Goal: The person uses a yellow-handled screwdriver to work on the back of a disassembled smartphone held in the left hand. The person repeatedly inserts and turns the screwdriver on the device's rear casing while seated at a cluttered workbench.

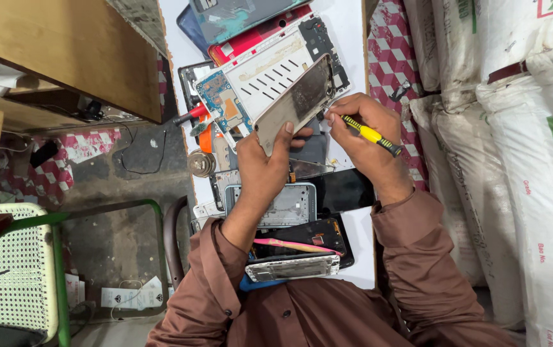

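My left hand (262,162) grips a gold-coloured phone back panel (296,101), tilted up above the white table (348,29). My right hand (361,132) holds a yellow-and-black screwdriver (368,134), its tip touching the panel's right edge. Under the panel lie a white phone frame (270,71) and a blue circuit board (220,97). Nearer me sit a silver phone frame (292,207), a black phone body (312,234) with a pink tool (292,245) across it, and a chrome-edged frame (292,267).
Red and teal phone covers (244,26) pile at the table's far end. White woven sacks (520,128) stack on the right. A wooden shelf (64,51) and a green-framed chair (26,270) stand on the left above a grey floor with cables.
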